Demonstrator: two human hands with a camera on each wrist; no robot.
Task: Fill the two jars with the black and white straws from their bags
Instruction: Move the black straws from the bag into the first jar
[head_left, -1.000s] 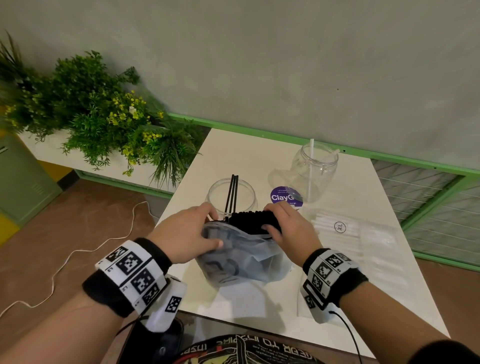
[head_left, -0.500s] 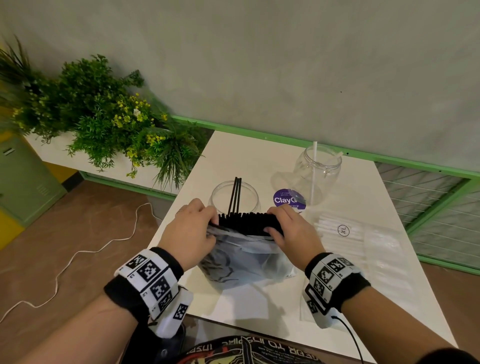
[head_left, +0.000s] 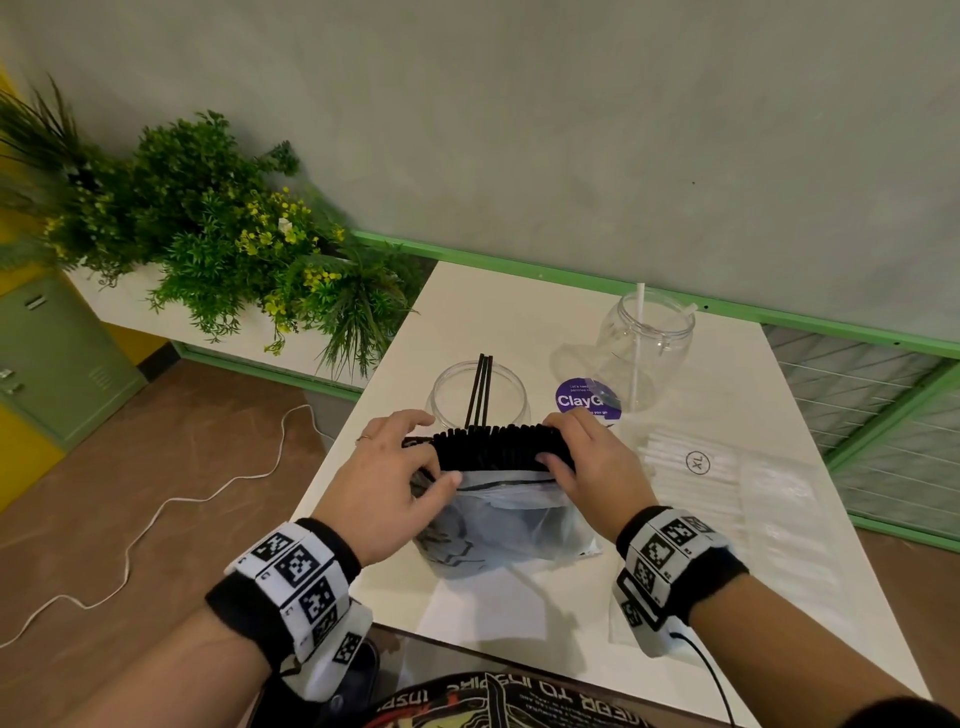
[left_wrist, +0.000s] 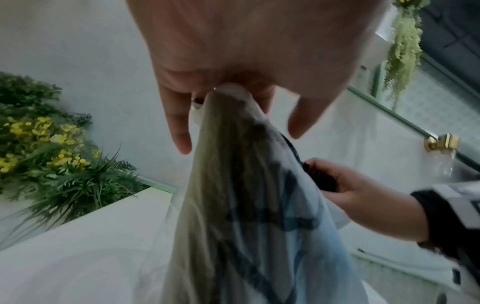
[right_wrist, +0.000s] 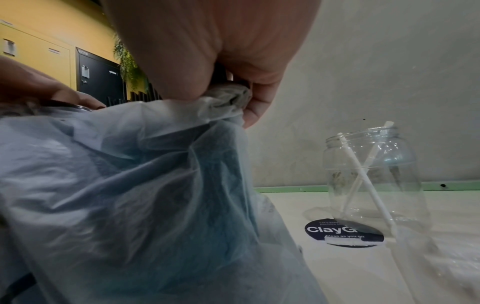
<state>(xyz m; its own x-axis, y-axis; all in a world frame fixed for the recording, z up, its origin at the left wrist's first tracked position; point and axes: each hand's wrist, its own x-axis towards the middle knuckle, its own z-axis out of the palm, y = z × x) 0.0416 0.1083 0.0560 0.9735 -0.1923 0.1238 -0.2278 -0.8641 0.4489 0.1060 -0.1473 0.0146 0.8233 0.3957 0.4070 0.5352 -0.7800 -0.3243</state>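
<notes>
Since a moment ago, both hands have worked the bag (head_left: 498, 519) down, baring more black straws (head_left: 498, 447). My left hand (head_left: 384, 478) pinches the bag's rim at 9 o'clock of the bundle; my right hand (head_left: 592, 467) grips the rim and straws at 3. I should keep the bundle upright and squeezed before lifting it to the jar (head_left: 478, 395) at 12. How many straws are left inside is hidden by cloudy plastic.
</notes>
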